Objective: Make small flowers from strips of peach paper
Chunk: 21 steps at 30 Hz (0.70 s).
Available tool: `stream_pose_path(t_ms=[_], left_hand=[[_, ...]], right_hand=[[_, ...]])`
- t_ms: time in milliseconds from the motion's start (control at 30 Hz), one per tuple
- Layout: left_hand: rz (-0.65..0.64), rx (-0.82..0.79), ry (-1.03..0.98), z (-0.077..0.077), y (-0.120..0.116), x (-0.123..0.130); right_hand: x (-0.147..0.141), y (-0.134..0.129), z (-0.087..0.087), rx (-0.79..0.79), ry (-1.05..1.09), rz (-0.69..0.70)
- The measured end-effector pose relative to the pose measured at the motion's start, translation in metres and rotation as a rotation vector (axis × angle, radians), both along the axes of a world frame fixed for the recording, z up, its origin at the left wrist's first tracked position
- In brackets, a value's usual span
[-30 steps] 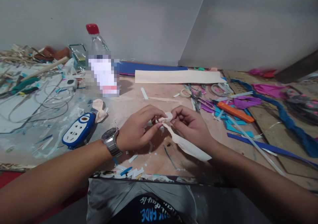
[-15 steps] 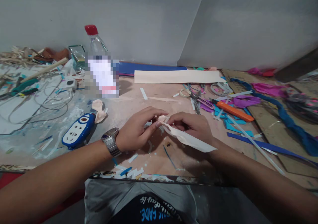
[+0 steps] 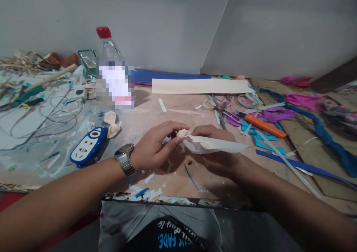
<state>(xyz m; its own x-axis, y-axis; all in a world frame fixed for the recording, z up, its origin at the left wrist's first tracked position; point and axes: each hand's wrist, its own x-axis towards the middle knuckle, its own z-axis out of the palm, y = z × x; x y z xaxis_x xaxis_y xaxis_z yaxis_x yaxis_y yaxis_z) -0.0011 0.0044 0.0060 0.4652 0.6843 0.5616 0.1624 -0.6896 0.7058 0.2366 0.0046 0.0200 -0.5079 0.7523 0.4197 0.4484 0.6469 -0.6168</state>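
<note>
A pale strip of thin material runs from a gathered, crumpled end between my two hands out to a point on the right. My left hand, with a metal watch on its wrist, pinches the gathered end between thumb and fingers. Behind the strip, my right hand is closed on it near that end; the strip hides part of its fingers. A twisted pale piece lies left of my hands, beside a blue and white power socket.
A red-capped bottle stands at the back left, near a flat cream strip. Scissors, an orange cutter and coloured scraps lie to the right. Green-handled pliers and cables are at the left.
The loose part of the strip has swung up and now lies more level, across my right hand. My right hand has turned behind it. My left hand keeps its pinch.
</note>
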Motion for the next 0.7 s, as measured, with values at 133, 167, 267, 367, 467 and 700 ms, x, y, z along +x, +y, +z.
stream_pose_path(t_ms=[133,167,267,367,467,700], left_hand=[[-0.016,-0.003,0.027,0.0014,0.0000,-0.0002],[-0.023,-0.002,0.035,0.0015,0.0003,-0.0003],[-0.040,-0.001,0.040,0.0002,0.0011,-0.0008],[-0.035,-0.015,0.047,-0.0013,0.0011,-0.0009],[-0.030,-0.029,0.046,-0.0016,0.0007,-0.0007],[-0.016,0.049,0.020,-0.0008,0.0010,-0.0002]], right_hand=[[-0.0001,0.0019,0.0019,-0.011,-0.134,0.017],[-0.0006,0.0020,0.0021,-0.013,-0.137,0.016],[-0.0024,0.0013,0.0024,-0.024,-0.069,0.012],[-0.0033,-0.0011,0.0025,-0.066,-0.005,-0.019],[-0.0017,-0.0034,0.0007,-0.093,0.025,-0.057],[-0.0001,-0.0012,-0.0024,-0.055,0.054,-0.024]])
